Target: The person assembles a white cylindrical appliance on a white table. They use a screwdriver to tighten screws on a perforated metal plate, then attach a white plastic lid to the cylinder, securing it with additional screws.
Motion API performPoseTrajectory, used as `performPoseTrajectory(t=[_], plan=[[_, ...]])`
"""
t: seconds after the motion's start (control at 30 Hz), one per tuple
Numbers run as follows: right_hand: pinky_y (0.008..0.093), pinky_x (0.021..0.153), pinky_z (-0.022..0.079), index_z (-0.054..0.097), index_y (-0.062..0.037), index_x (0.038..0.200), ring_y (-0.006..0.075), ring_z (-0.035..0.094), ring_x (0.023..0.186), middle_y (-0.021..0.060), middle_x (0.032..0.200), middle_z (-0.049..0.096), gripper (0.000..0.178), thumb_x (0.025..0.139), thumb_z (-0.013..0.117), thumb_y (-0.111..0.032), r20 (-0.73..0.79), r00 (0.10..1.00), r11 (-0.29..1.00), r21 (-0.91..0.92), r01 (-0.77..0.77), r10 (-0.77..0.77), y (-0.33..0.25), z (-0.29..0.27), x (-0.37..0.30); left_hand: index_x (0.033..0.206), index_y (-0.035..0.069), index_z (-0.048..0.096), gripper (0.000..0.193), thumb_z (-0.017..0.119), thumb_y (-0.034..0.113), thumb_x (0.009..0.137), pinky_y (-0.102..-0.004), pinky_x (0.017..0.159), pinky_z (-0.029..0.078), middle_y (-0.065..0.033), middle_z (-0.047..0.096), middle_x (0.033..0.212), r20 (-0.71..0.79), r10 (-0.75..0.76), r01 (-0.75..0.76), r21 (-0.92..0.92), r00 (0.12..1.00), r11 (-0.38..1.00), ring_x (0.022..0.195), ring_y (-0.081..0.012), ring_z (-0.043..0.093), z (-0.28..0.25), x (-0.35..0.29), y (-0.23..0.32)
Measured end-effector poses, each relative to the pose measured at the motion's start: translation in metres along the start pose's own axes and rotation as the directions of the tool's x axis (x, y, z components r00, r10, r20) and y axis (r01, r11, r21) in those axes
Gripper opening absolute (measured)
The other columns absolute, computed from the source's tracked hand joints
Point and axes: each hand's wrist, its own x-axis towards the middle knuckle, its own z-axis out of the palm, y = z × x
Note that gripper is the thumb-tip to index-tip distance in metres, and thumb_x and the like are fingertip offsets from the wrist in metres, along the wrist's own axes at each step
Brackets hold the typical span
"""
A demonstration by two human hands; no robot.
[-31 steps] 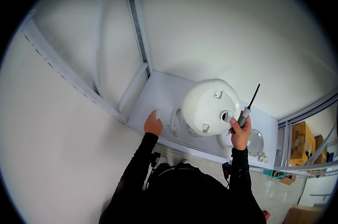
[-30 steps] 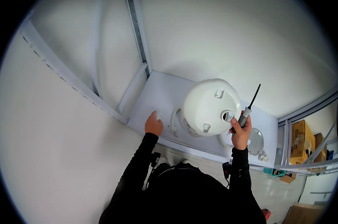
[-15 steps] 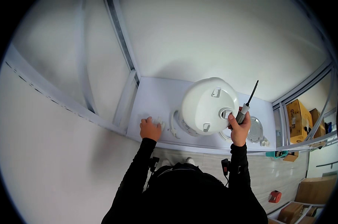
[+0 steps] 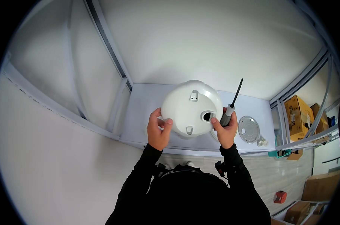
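A glossy white rounded appliance housing (image 4: 183,110) sits in front of me at the middle of the table, showing a face with a round hole and two recessed slots. My left hand (image 4: 158,131) grips its left edge, thumb on the near side and fingers around the side. A screwdriver (image 4: 227,115) with a grey handle is held in my right hand (image 4: 226,131), its dark shaft pointing up and away. The right thumb also presses on the housing beside the hole, so both hands are on it.
On the white table (image 4: 143,98), a round grey perforated plate (image 4: 248,129) lies to the right, with small white round parts (image 4: 263,142) beside it. A white frame post (image 4: 112,47) rises at left. Cardboard boxes (image 4: 298,117) and a teal basket (image 4: 279,153) stand beyond the right end.
My left hand has left the small white parts on the table and taken hold of the housing's left side. The housing has shifted left and turned slightly; the right hand keeps the screwdriver.
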Motion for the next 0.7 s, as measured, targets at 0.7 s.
performPoseTrajectory(t=[0.7], plan=[[0.0313,0.081,0.051,0.057,-0.002,0.114,0.0128,0.063,0.09,0.0052,0.101,0.067,0.053,0.077,0.093,-0.016,0.483,0.844,0.972,0.092,0.218,-0.235,0.012,-0.048,-0.001,0.162,0.008,0.01,0.101,0.076,-0.002,0.085,-0.046,0.103,0.054,-0.0124,0.037,0.152,-0.191,0.027,-0.073,-0.236,0.981,0.969,0.138,-0.031,0.047,0.053,-0.056,0.021]])
